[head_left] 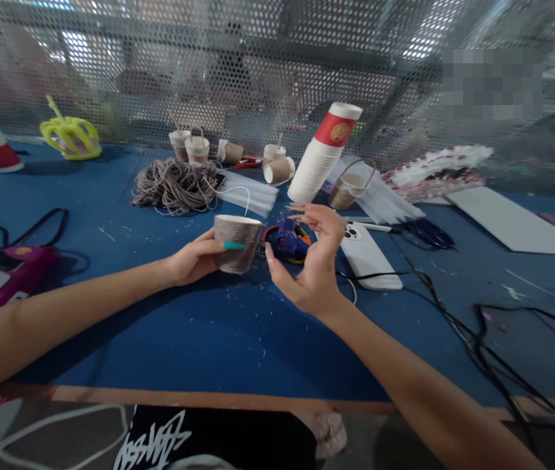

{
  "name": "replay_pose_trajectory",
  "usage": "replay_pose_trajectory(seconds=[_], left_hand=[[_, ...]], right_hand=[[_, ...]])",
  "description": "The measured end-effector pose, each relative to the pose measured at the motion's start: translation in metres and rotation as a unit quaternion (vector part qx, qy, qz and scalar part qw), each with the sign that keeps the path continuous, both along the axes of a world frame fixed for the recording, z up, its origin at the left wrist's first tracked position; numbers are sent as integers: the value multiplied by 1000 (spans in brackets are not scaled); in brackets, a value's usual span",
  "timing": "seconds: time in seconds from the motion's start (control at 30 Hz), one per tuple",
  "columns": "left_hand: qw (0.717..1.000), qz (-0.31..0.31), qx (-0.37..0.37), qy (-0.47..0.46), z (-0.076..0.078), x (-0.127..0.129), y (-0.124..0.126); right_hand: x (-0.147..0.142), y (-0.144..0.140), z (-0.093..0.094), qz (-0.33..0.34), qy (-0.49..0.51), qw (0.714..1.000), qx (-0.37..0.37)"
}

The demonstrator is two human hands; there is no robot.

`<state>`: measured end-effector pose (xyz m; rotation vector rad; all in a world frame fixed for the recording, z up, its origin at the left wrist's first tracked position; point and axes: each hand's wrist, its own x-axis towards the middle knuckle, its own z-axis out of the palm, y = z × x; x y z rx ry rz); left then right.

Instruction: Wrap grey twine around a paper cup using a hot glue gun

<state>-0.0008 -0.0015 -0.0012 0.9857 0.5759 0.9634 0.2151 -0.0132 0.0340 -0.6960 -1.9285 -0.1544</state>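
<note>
My left hand is closed around a paper cup wrapped in grey-brown cord, its white rim facing up. The thumb, with a long turquoise nail, lies across the cup's side. To the right of the cup, my right hand is raised with thumb and fingers apart in a curve, and nothing shows between them. Behind that hand sits a dark blue object with orange parts, partly hidden, so its kind is unclear. Past the cup lies a heap of grey-brown cord.
A tall stack of paper cups leans at the back, near several small cord-wrapped cups. A white phone and black cables lie on the right. A magenta glue gun is at left. Perforated metal bounds the far side.
</note>
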Motion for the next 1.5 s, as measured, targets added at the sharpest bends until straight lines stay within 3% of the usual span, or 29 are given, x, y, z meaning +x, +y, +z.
replay_pose_trajectory(seconds=[0.2,0.37,0.53,0.8,1.0,1.17,1.5], left_hand=[[1000,-18,15,11,3,-2,-1],[999,13,9,44,6,1,-1],[999,25,26,30,9,4,-3],[999,25,37,27,8,0,-4],[998,43,44,30,10,3,-4],[999,38,29,21,12,4,-5],[998,53,9,24,13,5,-6]], right_hand=[[-6,0,-19,63,13,977,-203],[-11,-6,-18,124,29,947,-296],[-14,-10,-15,147,44,948,-280],[-16,-12,-22,118,27,978,-173],[-16,-14,-20,111,14,980,-166],[-16,-15,-16,104,-16,987,-118],[-15,-15,-15,114,-21,984,-134]])
